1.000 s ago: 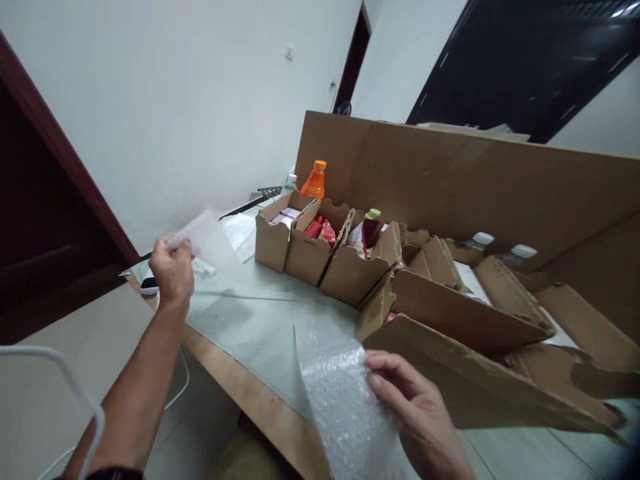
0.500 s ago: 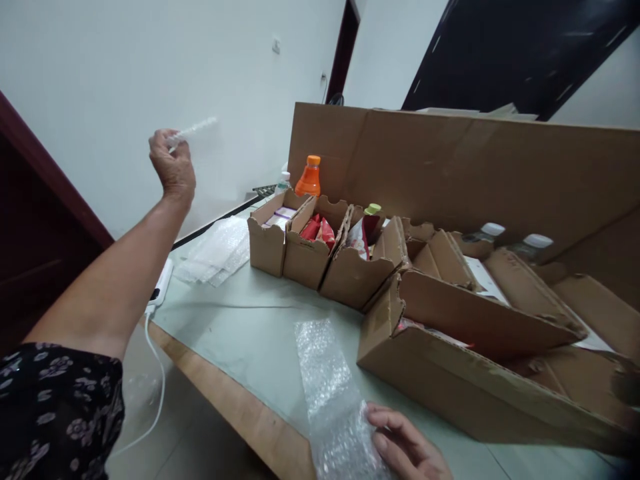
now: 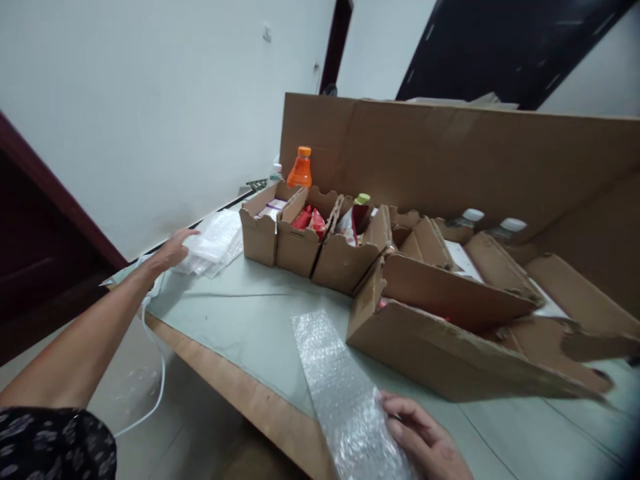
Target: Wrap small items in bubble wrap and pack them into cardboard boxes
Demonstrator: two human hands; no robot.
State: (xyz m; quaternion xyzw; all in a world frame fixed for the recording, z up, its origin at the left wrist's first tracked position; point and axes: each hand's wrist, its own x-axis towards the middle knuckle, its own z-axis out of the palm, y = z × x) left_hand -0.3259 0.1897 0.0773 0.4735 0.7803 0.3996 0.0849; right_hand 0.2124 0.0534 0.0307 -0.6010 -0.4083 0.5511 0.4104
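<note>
**Strip flat on the table, left hand down at the stack**

Nearest, the right hand [image 3: 425,440] lies on the near end of a bubble-wrap strip [image 3: 340,387]. Its fingers are stretched flat and press the wrap to the table [image 3: 240,320]; they do not close around it. The strip runs away from the person and ends just beside the corner of the big box [image 3: 440,347]. It lies flat, with nothing on it and nothing rolled inside it, so from what one sees nothing is wrapped yet.

Further left, the left hand [image 3: 173,250] is open with the fingers spread. It touches the edge of the stack [image 3: 215,243] of wrap sheets and holds nothing that I can see.

Behind, three small boxes [image 3: 300,247] stand in a row, touching, with packets inside. An orange bottle [image 3: 301,170] stands behind them, before the cardboard wall [image 3: 450,153].

Half a second ago the left hand was up in the air, closed on a thin sheet. Now it is down at the stack and the sheet is out of it. The right hand and the strip keep their place.
</note>
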